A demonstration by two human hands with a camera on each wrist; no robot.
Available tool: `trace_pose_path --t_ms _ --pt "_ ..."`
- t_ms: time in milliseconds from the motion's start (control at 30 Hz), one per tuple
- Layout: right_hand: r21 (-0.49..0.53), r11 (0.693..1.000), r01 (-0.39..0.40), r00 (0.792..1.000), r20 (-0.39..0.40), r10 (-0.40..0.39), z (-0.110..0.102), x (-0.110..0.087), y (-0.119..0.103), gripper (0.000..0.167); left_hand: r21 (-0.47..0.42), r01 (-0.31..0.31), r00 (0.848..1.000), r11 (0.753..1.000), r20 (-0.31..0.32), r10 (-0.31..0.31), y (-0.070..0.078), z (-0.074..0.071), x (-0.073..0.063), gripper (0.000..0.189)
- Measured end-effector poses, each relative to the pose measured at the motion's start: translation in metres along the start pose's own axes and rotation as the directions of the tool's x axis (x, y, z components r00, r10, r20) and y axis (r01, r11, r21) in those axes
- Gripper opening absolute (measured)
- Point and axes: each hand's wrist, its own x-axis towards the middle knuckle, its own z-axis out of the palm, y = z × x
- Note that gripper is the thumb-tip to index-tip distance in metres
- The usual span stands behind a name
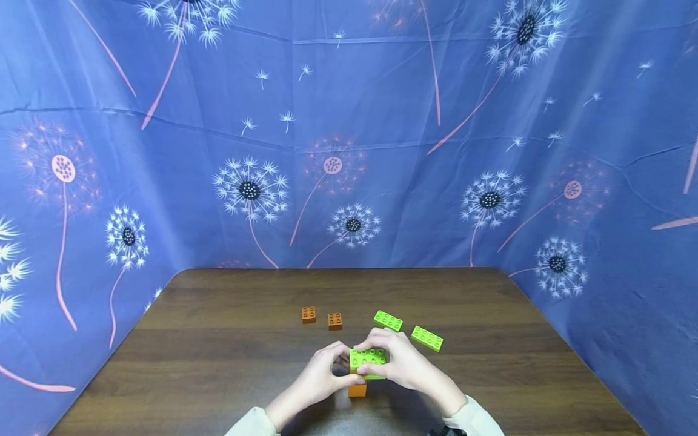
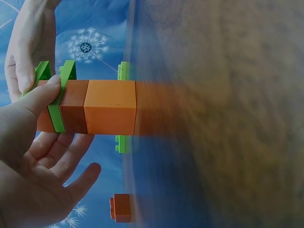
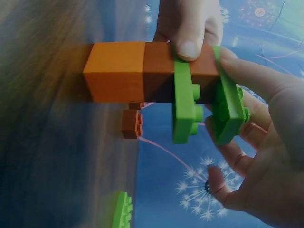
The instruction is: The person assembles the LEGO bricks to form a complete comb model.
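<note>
A stack of blocks [image 1: 357, 391] stands on the near part of the table [image 1: 218, 363], between the left grip [image 1: 325, 374] and the right grip [image 1: 400, 360]. Two of its layers jut out to the right beyond the bottom block [image 3: 116, 71]. Behind the stack, toward the left, lie an outer left block [image 1: 308, 315] and, just beside it and slightly nearer, an inner left block [image 1: 335, 321]. Behind, toward the right, lie an inner right block [image 1: 388, 320] and a nearer outer right block [image 1: 428, 338]. A cloth [image 1: 349, 91] hangs behind the table.

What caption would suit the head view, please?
Left hand and right hand grip a green-topped brick tower on a table.
</note>
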Motion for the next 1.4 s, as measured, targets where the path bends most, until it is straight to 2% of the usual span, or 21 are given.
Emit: trace_pose_path --t_ms 100,267,333,500,600,733,1000,1167,1267,1400 --pt "0.014 1.0 0.01 1.0 -0.008 -0.01 0.004 -0.002 0.004 0.028 0.007 -0.002 1.0 1.0 -0.006 0.002 -0.001 0.0 -0.001 0.026" --pt "0.151 0.988 0.022 0.999 -0.039 -0.016 0.015 -0.005 0.007 0.027 0.015 0.004 1.0 1.0 -0.007 -0.004 -0.001 0.0 -0.004 0.026" --pt "0.169 0.985 0.026 0.998 -0.055 -0.017 0.014 -0.005 -0.001 0.027 0.016 0.013 1.0 1.0 -0.004 -0.013 -0.001 0.001 -0.005 0.025" --pt "0.161 0.987 0.021 0.998 -0.068 -0.01 0.014 -0.005 -0.004 0.027 0.004 0.029 0.999 1.0 0.016 -0.029 0.0 0.001 -0.006 0.027" --pt "0.163 0.986 0.018 0.998 -0.067 -0.007 0.017 -0.008 0.006 0.028 0.006 0.026 0.999 1.0 0.024 -0.026 0.001 0.001 -0.005 0.027" --pt "0.185 0.983 0.017 0.998 -0.065 -0.005 0.017 -0.009 0.009 0.028 0.015 0.022 1.0 1.0 0.021 -0.022 0.002 0.001 -0.003 0.027" --pt "0.18 0.983 -0.018 0.999 -0.036 0.024 0.014 -0.003 0.015 0.031 0.012 0.005 1.0 1.0 0.005 -0.005 0.001 -0.001 0.003 0.025" --pt "0.162 0.986 -0.036 0.999 -0.003 0.037 0.014 -0.004 0.017 0.029 0.007 0.007 1.0 1.0 0.009 -0.007 0.003 -0.001 0.001 0.026" --pt "0.157 0.986 -0.064 0.998 0.022 0.061 0.016 -0.006 0.019 0.029 0.011 0.013 0.999 1.0 0.03 -0.013 0.003 -0.002 0.0 0.029" --pt "0.171 0.983 -0.073 0.997 0.02 0.071 0.018 -0.007 0.022 0.029 0.017 0.029 0.994 0.999 0.108 -0.031 0.0 -0.009 0.002 0.035"
